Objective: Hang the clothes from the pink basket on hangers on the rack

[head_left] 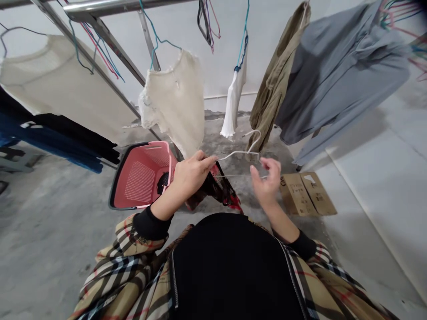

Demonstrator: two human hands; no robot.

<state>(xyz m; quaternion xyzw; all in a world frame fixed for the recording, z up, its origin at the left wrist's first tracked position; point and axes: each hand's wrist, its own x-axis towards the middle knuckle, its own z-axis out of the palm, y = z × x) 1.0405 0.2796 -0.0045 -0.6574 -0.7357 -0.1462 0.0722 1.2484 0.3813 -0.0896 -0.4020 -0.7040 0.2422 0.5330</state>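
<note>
A thin white clothes hanger is in front of me, its hook pointing up and to the right. My left hand is closed in a pinch on the hanger's left end. Below that hand hangs a dark cloth with red patterning, partly hidden by the hand and wrist; I cannot tell whether the fingers also grip it. My right hand is at the hanger's right end, thumb and curled fingers apart, with no firm grip visible.
A pink laundry basket stands on the floor at left, a dark item inside. Flattened cardboard lies at right. From a metal rail hang a cream knit top, olive garment, grey garment and white pleated item.
</note>
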